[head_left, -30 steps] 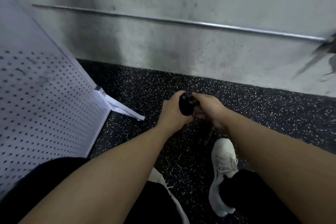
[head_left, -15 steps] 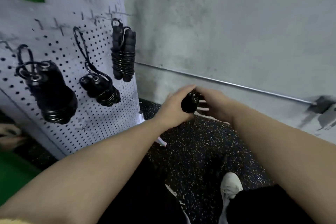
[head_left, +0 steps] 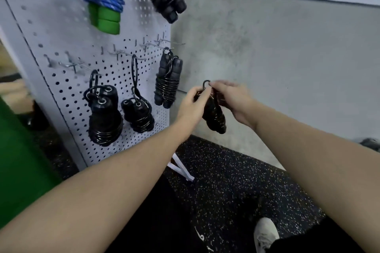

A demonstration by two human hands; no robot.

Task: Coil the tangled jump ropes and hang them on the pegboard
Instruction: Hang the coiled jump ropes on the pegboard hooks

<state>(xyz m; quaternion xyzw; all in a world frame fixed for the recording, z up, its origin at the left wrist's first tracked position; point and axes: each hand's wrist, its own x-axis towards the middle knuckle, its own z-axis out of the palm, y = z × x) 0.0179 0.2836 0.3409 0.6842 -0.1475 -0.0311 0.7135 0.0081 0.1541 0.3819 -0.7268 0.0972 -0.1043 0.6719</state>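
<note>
Both forearms extended forward, bare, converging at chest height. Left hand (head_left: 192,107) raised, fingers curled, grip closed on the coiled jump rope (head_left: 213,116). Right hand (head_left: 232,98) opposite, thumb and fingertips pinching the rope's top loop.

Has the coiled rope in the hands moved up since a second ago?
Yes. The coiled rope has risen from near the floor to level with the ropes hanging on the pegboard.
</note>
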